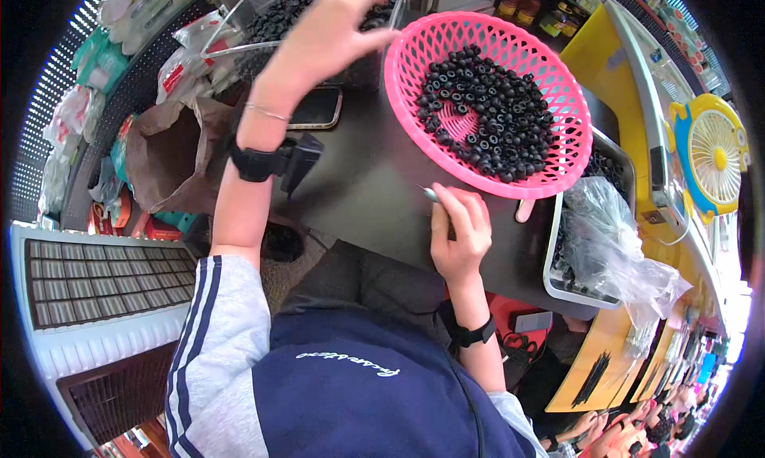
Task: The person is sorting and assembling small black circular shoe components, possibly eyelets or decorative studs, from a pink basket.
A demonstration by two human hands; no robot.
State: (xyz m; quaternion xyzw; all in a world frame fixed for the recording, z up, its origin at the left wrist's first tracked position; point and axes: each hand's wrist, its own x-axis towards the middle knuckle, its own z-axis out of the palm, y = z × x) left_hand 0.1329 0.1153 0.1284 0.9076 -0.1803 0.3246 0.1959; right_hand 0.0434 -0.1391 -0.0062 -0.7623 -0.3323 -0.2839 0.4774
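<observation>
My left hand (343, 32) is raised over the near edge of a clear box (243, 50) of small black pieces, its thumb and fingers spread. Motion blurs the fingertips; nothing shows between them. To its right stands a pink lattice basket (406, 127), holding many small black rings or cups (498, 111), some with pale rims. Just below the basket, my right hand (464, 233) pinches a small tool (430, 193) with a pale teal body and a thin pointed tip. Most of that tool is hidden in the fingers.
A phone (319, 109) lies by my left wrist. At right, a metal tray (550, 255) holds black pieces and a clear plastic bag (602, 223); a yellow-blue fan (712, 157) stands beyond. A brown paper bag (151, 151) is at left, above a white appliance (119, 299).
</observation>
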